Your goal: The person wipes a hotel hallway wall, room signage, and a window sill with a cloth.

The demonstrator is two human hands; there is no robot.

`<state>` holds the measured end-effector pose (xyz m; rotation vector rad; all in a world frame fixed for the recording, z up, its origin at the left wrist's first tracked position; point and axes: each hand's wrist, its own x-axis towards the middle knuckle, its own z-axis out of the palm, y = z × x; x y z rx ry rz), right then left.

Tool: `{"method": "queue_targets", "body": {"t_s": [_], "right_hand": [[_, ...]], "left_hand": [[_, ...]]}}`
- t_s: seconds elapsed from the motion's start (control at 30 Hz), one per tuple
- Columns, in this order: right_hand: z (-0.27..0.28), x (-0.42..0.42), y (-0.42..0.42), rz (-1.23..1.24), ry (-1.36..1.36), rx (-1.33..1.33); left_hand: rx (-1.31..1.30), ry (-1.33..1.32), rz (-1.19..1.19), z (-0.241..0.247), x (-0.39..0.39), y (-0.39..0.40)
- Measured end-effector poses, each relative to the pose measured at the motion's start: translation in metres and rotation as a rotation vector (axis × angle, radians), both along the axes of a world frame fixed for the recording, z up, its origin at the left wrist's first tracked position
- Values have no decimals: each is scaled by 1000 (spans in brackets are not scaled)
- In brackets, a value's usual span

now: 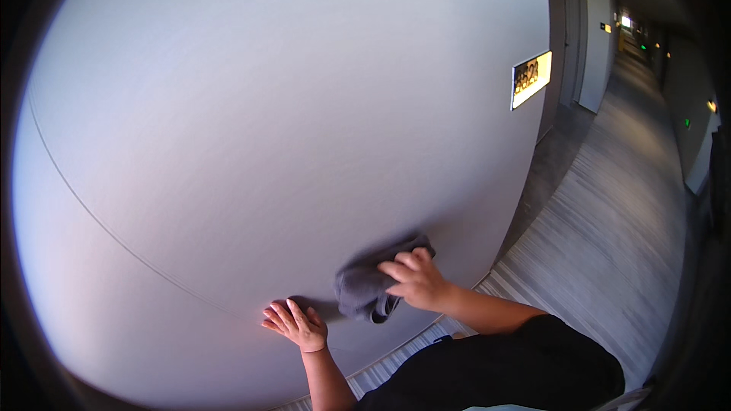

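A pale, smooth wall panel (274, 125) fills most of the view in front of me. My right hand (416, 278) grips a folded dark grey cloth (365, 288) and presses it against the lower right part of the wall. The palm side of that hand is hidden. To the left and a little lower, my left hand (297, 324) rests flat on the wall with its fingers spread and holds nothing. A thin seam (123, 245) curves down the wall towards the left hand.
A lit number sign (531, 80) sticks out near the wall's right edge. Past that edge is a recessed doorway (562, 40). The striped carpet (605, 194) of a long corridor runs away to the upper right, with small lights far down it.
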<state>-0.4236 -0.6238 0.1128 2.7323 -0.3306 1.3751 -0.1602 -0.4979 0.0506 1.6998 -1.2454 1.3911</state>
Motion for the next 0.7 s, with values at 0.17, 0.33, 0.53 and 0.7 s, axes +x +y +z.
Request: {"method": "queue_targets", "body": {"t_s": [0.17,0.33,0.53,0.7], "right_hand": [[-7,-27,2,-138,35,176],[-22,-87,-56,-521,-515,505],[9,-71,-50,-398,-691,623],[16,-55,-10,-17,-68,115]], "left_hand": [[-6,-2,-108,21,-12,8],[-24,-25,-177,31,-19,9],[32,-14,-170,40,-27,18],[51,34,-106,57,-49,17]]}}
